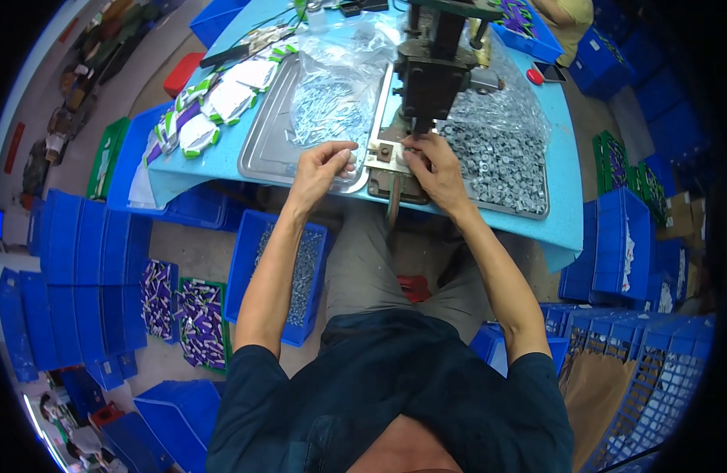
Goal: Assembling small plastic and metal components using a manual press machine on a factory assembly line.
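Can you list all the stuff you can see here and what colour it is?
Press machine: one, dark metal, middle of the table.
Table: one, light blue top.
Metal trays: two, silver, one each side of the press.
Screws: a pile, silvery, in clear plastic on the left tray.
Small round parts: many, grey, on the right tray.
Packets: several, white with green and purple, table's left end.
Bins: many, blue, on the floor all around.
Bin of screws: one, blue, under the table.
Left hand: pinching something tiny, too small to tell.
Right hand: fingers at the press base.
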Motion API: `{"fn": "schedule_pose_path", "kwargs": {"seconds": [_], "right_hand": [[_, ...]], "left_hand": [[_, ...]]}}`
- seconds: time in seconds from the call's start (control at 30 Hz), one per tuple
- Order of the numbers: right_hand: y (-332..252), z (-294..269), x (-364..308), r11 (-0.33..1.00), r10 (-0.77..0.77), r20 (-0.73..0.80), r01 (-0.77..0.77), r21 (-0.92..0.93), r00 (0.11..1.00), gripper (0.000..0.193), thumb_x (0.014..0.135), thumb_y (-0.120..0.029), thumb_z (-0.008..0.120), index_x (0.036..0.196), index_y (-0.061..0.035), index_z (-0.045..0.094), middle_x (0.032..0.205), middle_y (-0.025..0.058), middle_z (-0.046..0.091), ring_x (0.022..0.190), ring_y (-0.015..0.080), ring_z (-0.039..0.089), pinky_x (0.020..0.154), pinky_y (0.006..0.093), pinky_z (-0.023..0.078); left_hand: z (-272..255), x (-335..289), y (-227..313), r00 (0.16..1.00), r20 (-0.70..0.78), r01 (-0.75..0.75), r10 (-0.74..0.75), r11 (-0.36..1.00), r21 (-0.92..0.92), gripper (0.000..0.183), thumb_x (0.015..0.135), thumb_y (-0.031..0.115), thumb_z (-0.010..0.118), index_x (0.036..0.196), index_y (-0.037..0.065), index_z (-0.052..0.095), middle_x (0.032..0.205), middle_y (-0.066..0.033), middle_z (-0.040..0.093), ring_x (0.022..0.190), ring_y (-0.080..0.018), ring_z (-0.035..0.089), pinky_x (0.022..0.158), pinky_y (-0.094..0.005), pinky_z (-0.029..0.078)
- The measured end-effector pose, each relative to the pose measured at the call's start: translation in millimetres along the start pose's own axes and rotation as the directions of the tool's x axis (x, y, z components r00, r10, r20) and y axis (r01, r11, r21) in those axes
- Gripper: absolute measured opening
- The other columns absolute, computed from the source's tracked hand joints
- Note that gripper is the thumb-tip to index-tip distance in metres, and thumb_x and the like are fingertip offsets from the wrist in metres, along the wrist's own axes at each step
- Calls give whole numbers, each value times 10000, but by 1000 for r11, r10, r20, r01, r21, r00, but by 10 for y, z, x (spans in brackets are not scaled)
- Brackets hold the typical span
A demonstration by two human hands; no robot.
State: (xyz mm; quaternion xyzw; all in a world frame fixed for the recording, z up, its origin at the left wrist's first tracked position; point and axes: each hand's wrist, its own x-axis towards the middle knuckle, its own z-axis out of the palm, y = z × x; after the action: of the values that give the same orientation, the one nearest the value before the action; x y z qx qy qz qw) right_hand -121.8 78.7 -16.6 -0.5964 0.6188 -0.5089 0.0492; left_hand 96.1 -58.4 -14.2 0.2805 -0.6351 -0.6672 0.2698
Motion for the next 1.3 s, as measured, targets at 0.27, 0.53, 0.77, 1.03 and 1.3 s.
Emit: {"fn": "schedule_pose_path", "kwargs": {"seconds": [0.27,0.53,0.77,1.03,1.3], "right_hand": [[129,4,-61,947,182,32,-184,265,983,312,883,-182,741,1147,-23,688,1087,92,674,870,159,643,735,275,529],[121,-12,-83,933,216,8,-209,292,976,327,887,-181,735,1160,-10,677,1097,106,675,874,157,657,741,271,531],[126,-85,-42,903,258,107,-279,326,960,336,893,-172,719,1182,-8,673,1089,104,691,863,150,668,753,270,532],[-169,-1205,1251,538,155,149,-210,816,977,359,1040,-360,525,1144,-35,635,1077,55,692,938,152,666,833,354,544],[-1471,-1544,695,737,-448,-136,451,504,884,340,999,-408,561,1071,-78,592,708,114,578,607,246,568,600,409,506]], "left_hand": [[746,202,145,993,-85,-90,80,989,-119,180,972,133,671,1086,-6,677,961,-45,722,812,-88,677,660,-203,521],[936,237,165,978,-78,-174,194,963,207,146,921,131,729,1001,10,736,859,18,703,733,-42,593,637,-197,465],[935,213,172,899,-35,-367,436,797,481,131,907,97,728,975,-14,712,824,-69,713,733,-90,653,662,-239,518],[978,264,215,879,29,-409,475,724,556,129,890,89,732,946,-24,705,788,-90,699,698,-127,666,639,-264,523],[983,273,266,920,-1,-345,393,809,476,163,821,78,765,928,-27,701,800,-164,694,663,-234,677,629,-336,532]]}}
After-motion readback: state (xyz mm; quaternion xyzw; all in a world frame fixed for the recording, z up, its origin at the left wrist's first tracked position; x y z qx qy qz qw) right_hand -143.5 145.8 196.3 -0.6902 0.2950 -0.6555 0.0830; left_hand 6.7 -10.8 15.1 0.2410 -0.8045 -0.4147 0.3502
